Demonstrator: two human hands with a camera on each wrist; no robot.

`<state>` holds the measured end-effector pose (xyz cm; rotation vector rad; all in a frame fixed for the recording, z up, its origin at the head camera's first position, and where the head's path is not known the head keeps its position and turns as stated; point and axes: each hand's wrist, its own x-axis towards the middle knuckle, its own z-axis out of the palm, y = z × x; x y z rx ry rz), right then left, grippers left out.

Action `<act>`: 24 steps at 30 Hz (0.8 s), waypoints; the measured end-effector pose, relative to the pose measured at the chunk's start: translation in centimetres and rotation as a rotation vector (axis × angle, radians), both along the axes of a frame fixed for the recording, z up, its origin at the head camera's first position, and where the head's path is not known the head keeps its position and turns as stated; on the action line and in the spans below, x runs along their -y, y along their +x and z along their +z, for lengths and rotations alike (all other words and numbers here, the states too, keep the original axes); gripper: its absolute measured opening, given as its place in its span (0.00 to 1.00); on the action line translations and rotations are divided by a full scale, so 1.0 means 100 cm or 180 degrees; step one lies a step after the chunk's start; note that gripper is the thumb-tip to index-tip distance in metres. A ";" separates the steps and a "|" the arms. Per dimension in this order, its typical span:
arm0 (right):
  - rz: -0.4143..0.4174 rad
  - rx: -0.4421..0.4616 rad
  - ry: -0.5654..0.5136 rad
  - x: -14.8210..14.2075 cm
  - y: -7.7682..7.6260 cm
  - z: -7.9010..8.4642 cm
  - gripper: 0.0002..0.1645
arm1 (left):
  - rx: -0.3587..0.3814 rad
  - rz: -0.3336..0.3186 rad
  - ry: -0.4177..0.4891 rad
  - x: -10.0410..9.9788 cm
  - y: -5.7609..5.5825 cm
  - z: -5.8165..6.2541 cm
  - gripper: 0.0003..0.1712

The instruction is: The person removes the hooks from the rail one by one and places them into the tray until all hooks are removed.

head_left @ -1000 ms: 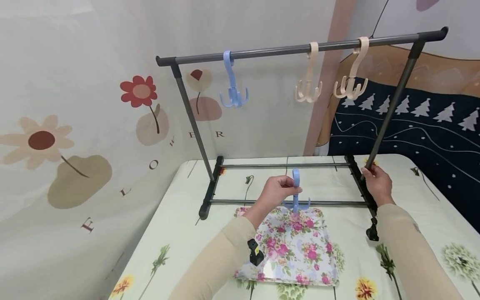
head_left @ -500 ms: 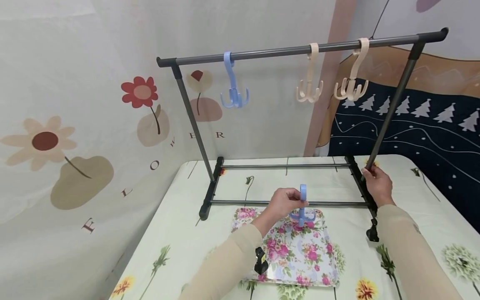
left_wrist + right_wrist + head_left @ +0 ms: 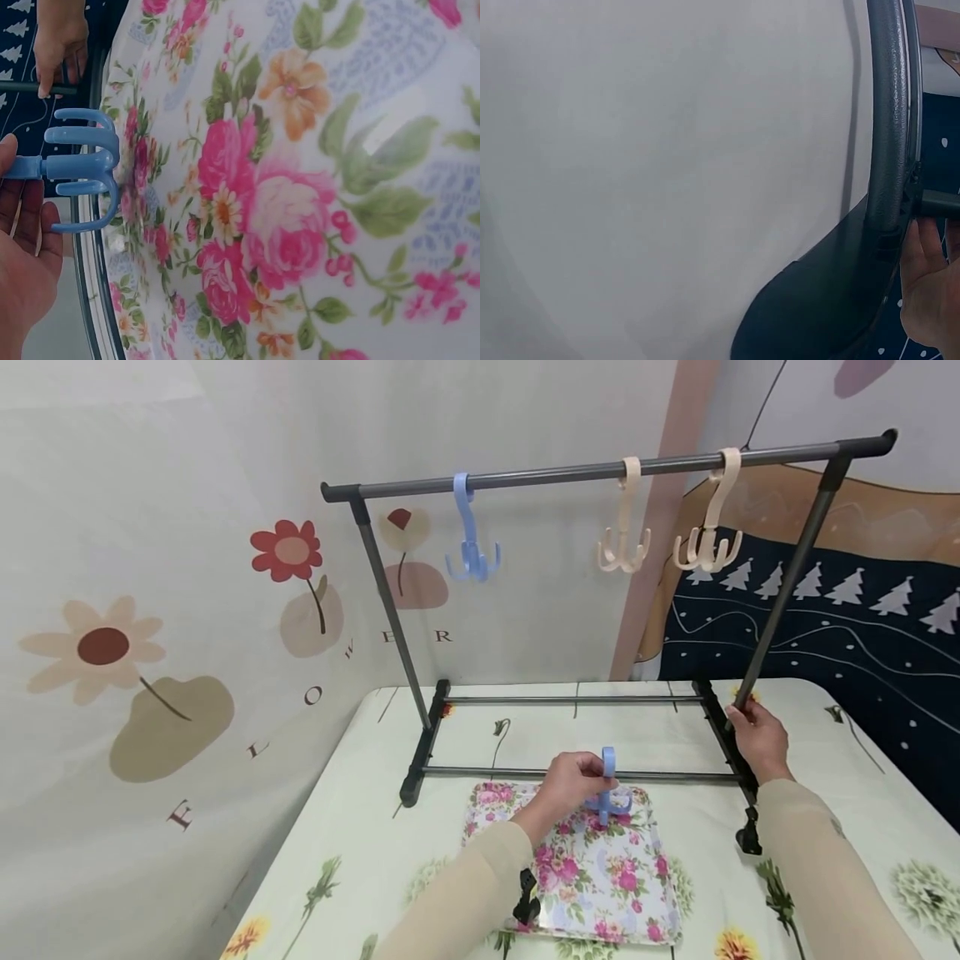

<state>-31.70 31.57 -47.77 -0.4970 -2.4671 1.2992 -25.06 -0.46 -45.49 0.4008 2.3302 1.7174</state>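
My left hand [image 3: 567,787] pinches a light blue multi-prong hanging hook [image 3: 608,762] by its stem. The hook is upright with its prongs down, close over the far part of a floral tray [image 3: 592,893]. In the left wrist view, the prongs of the blue hook [image 3: 82,166] point away from the fingers, over the tray's rim. My right hand [image 3: 763,747] grips the right post [image 3: 782,597] of a dark grey metal rack near its base. In the right wrist view, the right hand [image 3: 930,304] shows at the edge behind the rack's foot.
On the rack's top bar [image 3: 540,477] hang another blue hook [image 3: 471,539] at left and two beige hooks [image 3: 624,522] toward the right. The rack's lower bars [image 3: 510,772] run behind the tray on a flower-print tablecloth [image 3: 352,860]. A printed curtain backs the table.
My left hand has moved down and slightly right with the blue hook, bringing it lower over the tray. The right hand stays on the post. The head view has tilted up slightly.
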 end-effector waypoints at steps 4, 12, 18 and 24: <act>-0.0001 -0.0027 -0.0008 0.001 0.002 -0.001 0.29 | -0.0085 0.0015 -0.0136 -0.003 0.001 -0.004 0.03; -0.0004 -0.0012 0.0033 0.001 0.001 0.001 0.29 | -0.0184 -0.0107 -0.0500 0.002 0.003 -0.005 0.05; 0.0012 -0.0023 -0.0002 0.001 0.000 0.002 0.31 | -0.0197 -0.0269 -0.0666 0.011 0.001 -0.003 0.16; 0.0021 0.0017 0.0031 0.001 0.002 0.000 0.30 | -0.0175 -0.0208 -0.0750 0.024 -0.004 0.005 0.21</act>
